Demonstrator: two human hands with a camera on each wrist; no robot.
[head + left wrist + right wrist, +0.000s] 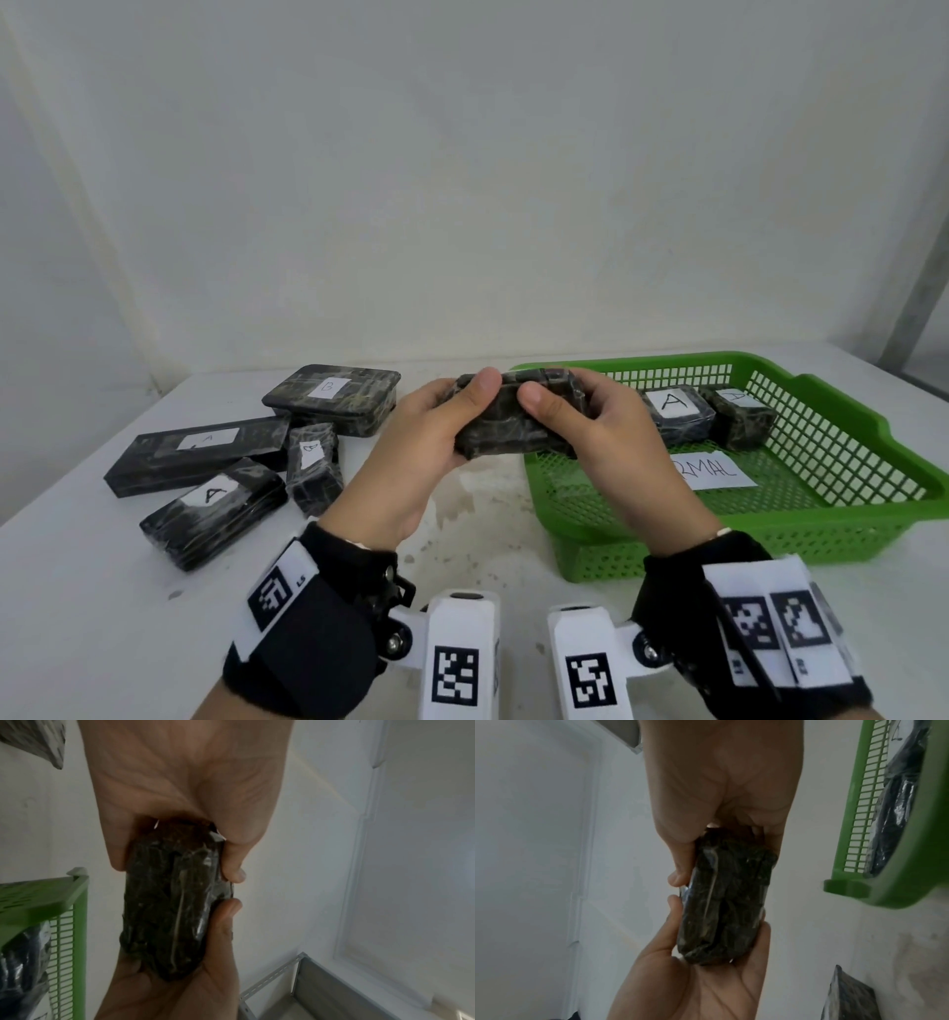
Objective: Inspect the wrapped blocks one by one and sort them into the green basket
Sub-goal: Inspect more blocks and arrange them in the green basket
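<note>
Hands, left grip [411, 452] and right grip [601, 437], clasp opposite ends of wrapped block [513, 426].

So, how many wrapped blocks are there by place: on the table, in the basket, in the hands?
On the table: 4
In the green basket: 2
Held block, gripped by left hand and right hand: 1
Total: 7

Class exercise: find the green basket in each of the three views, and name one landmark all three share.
Head: green basket at right, on the table.
Left wrist: its corner at the left edge.
Right wrist: its corner at the upper right.
Shared landmark: the held wrapped block, gripped by left hand and right hand.
</note>
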